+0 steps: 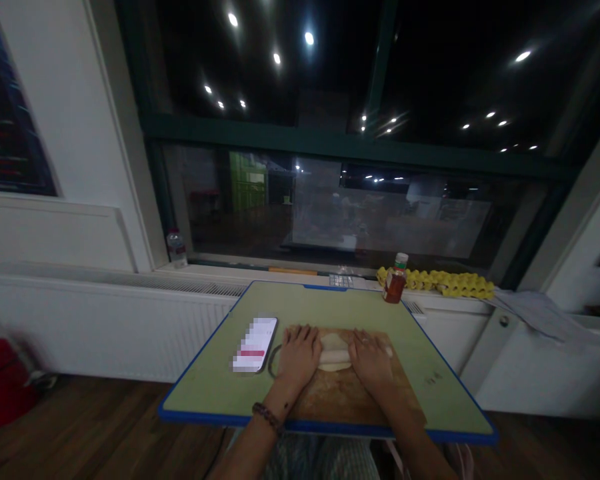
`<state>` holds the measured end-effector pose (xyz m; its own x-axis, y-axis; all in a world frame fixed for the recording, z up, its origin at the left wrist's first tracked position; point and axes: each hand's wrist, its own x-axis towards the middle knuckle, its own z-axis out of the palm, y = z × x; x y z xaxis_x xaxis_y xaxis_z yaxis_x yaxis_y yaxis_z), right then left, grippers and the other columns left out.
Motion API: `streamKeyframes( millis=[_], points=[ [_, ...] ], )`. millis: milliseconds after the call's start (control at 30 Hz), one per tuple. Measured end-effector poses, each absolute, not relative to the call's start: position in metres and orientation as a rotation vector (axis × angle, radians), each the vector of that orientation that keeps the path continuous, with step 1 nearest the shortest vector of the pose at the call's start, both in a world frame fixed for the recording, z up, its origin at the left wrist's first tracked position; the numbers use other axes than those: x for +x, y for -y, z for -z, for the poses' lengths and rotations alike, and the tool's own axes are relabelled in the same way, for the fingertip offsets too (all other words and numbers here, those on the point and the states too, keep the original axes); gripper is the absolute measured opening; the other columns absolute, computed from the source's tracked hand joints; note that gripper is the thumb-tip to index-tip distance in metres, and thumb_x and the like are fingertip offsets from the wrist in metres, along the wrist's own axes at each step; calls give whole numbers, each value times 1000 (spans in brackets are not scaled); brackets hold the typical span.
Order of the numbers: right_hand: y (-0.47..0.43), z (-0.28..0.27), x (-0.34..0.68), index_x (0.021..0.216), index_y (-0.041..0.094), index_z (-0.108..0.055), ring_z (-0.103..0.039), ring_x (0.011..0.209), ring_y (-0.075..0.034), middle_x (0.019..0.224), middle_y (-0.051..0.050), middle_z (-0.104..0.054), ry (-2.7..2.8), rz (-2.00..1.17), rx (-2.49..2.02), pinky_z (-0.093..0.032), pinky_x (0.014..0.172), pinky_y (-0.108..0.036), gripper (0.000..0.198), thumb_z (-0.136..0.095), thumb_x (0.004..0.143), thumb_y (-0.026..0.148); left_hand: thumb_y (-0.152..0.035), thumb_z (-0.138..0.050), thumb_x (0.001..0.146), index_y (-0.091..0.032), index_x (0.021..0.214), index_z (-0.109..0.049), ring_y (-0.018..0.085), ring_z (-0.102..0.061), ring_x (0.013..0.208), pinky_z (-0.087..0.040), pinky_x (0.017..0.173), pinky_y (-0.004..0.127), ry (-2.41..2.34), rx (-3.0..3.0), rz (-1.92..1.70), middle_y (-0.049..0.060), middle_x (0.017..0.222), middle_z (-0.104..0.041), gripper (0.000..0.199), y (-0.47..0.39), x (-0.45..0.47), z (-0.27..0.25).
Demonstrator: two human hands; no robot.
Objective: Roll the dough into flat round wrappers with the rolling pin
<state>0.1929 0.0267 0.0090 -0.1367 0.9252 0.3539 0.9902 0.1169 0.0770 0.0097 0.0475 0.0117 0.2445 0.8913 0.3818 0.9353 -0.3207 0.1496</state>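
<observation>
A wooden board lies on the small table, with a flattened, pale round of dough on it. Across the dough runs a light rolling pin, its middle showing between my hands. My left hand covers the pin's left part, fingers pointing forward over it. On the right part rests my right hand, its fingers also laid over the pin, whose right end peeks out beyond. Both palms hide the pin beneath them. A dark ring-shaped edge shows beside my left hand.
A lit phone lies left of the board on the green, blue-edged table. A sauce bottle stands at the table's far right edge. Yellow egg trays and a water bottle are on the windowsill. A radiator runs behind.
</observation>
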Motion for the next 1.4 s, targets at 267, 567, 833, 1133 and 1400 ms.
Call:
streamKeyframes(
  millis=[267,567,833,1133,1400],
  points=[
    [-7,5,189,136,16,-51,-47,129,-24,139,-11,-53,2054,478,-1867,-35,107,-43,46,-29,95,15,-27,-34,97,-17,133,-55,26,-46,130,-32,111,48,1663,-2432,612,7,138,-56,42,-33,6,-2],
    [-53,-15,186,133,17,-55,-41,134,-27,143,-11,-48,2254,260,-2006,-26,111,-49,46,-26,97,16,-27,-31,98,-18,131,-58,30,-39,136,-26,113,55,1821,-2386,415,9,143,-50,44,-64,11,-22],
    [-30,-9,187,130,8,-56,-46,131,-24,141,-16,-49,2217,390,-1951,-33,109,-39,44,-32,94,14,-29,-27,99,-17,132,-56,26,-39,136,-24,115,51,1632,-2432,464,9,143,-50,46,-46,7,-11],
    [-23,-4,186,123,7,-61,-47,130,-25,136,-17,-53,2231,476,-1910,-36,108,-39,42,-33,92,9,-25,-29,97,-15,130,-58,26,-43,133,-23,116,51,1566,-2449,537,10,139,-54,45,-40,6,-6],
    [-73,-18,177,136,7,-49,-42,134,-24,141,-18,-48,2244,233,-2008,-25,113,-46,49,-27,93,9,-24,-27,96,-14,139,-48,30,-39,136,-24,112,57,1798,-2433,380,14,146,-45,49,-77,10,-19]
  ],
)
